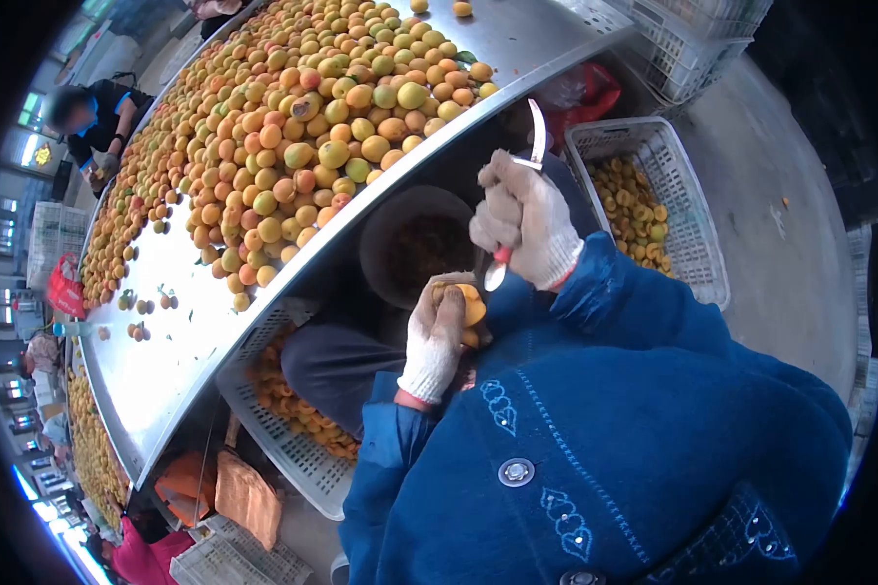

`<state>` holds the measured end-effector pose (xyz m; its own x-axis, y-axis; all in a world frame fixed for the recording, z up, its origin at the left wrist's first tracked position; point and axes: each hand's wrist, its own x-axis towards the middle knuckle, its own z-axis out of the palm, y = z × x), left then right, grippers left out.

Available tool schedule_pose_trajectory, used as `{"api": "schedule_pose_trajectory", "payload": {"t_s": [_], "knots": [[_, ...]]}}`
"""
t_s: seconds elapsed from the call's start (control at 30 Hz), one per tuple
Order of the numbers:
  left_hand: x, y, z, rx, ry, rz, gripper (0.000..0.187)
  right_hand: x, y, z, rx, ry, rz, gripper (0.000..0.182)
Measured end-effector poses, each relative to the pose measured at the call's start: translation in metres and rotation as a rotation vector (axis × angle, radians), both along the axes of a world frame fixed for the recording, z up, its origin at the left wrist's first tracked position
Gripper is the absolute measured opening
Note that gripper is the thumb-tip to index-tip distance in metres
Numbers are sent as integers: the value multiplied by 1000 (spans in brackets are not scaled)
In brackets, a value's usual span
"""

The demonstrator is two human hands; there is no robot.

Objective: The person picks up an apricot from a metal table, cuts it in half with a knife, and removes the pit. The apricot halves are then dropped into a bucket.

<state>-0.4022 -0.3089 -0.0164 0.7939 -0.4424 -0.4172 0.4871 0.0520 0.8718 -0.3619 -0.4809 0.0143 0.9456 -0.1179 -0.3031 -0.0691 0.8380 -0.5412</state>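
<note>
My left hand, in a white knitted glove, is closed around an orange-yellow apricot that looks cut open. To its upper right, my right hand, gloved too, is wrapped round a tool with a curved metal blade pointing up. A red part and a rounded metal end of a tool stick out below that hand. The two hands are apart. Beneath them, between the knees, stands a dark round bucket with dim contents.
A metal table heaped with apricots lies ahead. Crates of cut fruit stand at right and lower left. Stacked crates are at upper right. A co-worker sits across the table.
</note>
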Motion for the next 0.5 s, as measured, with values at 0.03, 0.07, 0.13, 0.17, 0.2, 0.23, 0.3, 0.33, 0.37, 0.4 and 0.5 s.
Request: {"api": "schedule_pose_trajectory", "payload": {"t_s": [0.03, 0.07, 0.13, 0.17, 0.2, 0.23, 0.3, 0.33, 0.37, 0.4, 0.5], "knots": [[2, 0, -3, -55, 9, 20, 24, -5, -1, 1, -147, -58, 58, 18], [3, -1, -2, 5, -21, 14, 22, -8, 1, 1, -372, -42, 149, 14], [3, -1, -9, 32, -90, 20, 20, -9, 7, -15, -1048, -317, 241, 17], [3, 2, -13, 12, -76, 20, 20, -12, 5, -12, -1184, -330, 434, 22], [1, 0, -21, -41, -243, 73, 22, -13, 10, -8, -1350, -362, 529, 21], [2, -4, -15, -61, -291, 109, 25, -13, 15, -5, -1519, -390, 621, 19], [0, 2, -36, -39, -371, 85, 26, -12, 18, -15, -1516, -418, 557, 21], [3, 4, -25, -39, -382, 103, 26, -8, 20, -20, -1513, -423, 483, 23], [4, 7, -6, 51, -299, 77, 29, -3, 23, -23, -1515, -442, 489, 23], [5, 11, 4, 140, -213, 50, 32, 1, 27, -25, -1413, -372, 404, 22], [13, 32, 6, 192, -352, 146, 28, 22, 32, -32, -1329, -238, 223, 23]]}}
